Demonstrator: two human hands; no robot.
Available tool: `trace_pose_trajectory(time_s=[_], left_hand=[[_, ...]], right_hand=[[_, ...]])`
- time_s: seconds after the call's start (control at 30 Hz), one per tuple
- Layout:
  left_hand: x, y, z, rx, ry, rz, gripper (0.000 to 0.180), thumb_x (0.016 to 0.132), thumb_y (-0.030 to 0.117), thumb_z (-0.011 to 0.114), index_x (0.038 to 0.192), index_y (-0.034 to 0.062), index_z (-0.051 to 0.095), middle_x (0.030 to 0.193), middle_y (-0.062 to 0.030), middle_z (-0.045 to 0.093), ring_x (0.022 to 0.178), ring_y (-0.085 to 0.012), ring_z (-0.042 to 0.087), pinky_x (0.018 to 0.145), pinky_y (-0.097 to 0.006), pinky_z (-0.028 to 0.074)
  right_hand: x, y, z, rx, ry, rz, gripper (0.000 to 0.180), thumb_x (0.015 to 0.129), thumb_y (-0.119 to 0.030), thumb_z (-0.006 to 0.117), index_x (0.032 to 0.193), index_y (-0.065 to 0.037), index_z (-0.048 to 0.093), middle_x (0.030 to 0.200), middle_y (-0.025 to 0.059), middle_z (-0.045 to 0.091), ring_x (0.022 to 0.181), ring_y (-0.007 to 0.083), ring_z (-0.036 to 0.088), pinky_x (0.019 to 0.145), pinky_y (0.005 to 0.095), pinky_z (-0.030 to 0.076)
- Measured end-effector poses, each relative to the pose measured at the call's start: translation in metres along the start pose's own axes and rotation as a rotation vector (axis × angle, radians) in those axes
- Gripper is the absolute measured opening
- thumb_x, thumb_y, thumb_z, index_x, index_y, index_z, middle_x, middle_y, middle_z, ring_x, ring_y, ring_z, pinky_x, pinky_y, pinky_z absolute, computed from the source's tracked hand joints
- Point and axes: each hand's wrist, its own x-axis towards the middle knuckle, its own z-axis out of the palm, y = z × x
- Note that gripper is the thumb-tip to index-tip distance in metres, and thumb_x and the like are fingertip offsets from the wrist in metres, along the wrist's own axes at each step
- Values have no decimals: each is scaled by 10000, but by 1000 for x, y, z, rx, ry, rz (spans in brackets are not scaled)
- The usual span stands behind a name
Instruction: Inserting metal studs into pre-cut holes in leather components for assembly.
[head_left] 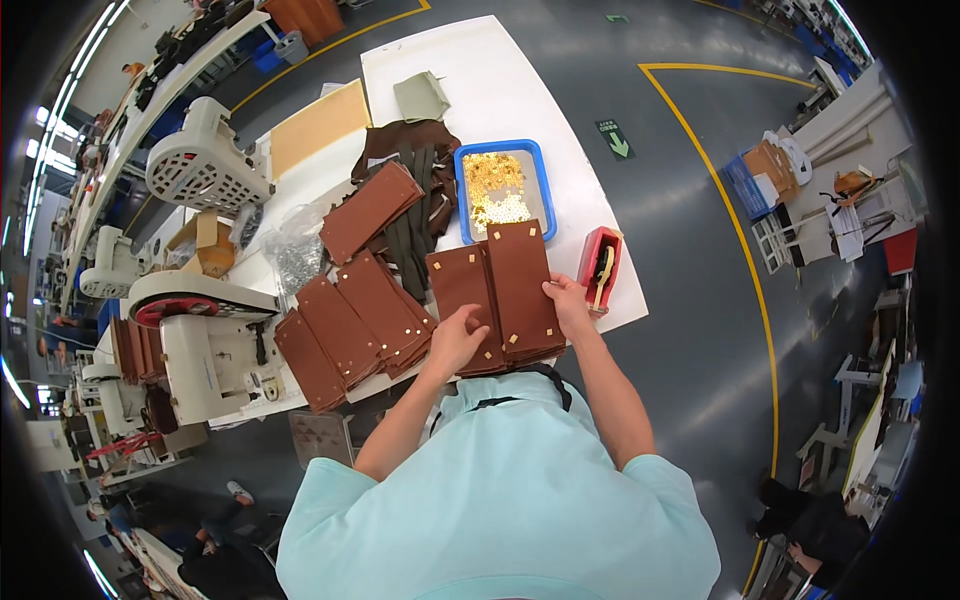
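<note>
Two stacks of brown leather panels lie at the near edge of the white table (500,90). My left hand (455,340) rests flat on the left stack (460,290), fingers spread. My right hand (568,305) grips the right edge of the taller right stack (520,285), thumb on top. Small brass studs show at the panels' corners. More brown panels (350,325) fan out to the left, and another pile (370,210) lies further back.
A blue tray (543,190) of gold-coloured small parts sits behind the stacks. A red holder with a tool (600,265) stands right of my right hand. Dark green and brown strips (410,200) lie mid-table. White press machines (200,340) stand left. Other workstations lie far right.
</note>
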Motion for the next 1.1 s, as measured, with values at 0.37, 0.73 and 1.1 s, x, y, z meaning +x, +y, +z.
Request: trace_pose_trajectory(time_s=[0.37, 0.73, 1.1], left_hand=[[-7, 7, 9, 58, 9, 91, 417, 839, 187, 680, 1226, 53, 602, 1007, -134, 695, 879, -282, 669, 792, -377, 529], [-8, 8, 8, 115, 42, 138, 410, 831, 189, 682, 1211, 54, 609, 1025, -138, 687, 920, -299, 666, 805, -391, 527], [-9, -2, 13, 120, 63, 171, 382, 835, 185, 678, 1190, 68, 598, 1002, -129, 679, 920, -294, 666, 781, -413, 527]], right_hand=[[5, -6, -10, -913, 307, -194, 331, 878, -53, 582, 1200, 24, 599, 989, 127, 701, 882, 198, 665, 789, 316, 512], [-9, 2, -5, -1280, 308, -333, 530, 784, -191, 652, 1263, 17, 559, 1093, 229, 663, 1026, 379, 632, 919, 434, 492], [-9, 8, -20, -1221, 261, -256, 570, 771, -210, 707, 1284, -9, 557, 1113, 201, 674, 1039, 324, 649, 917, 395, 501]])
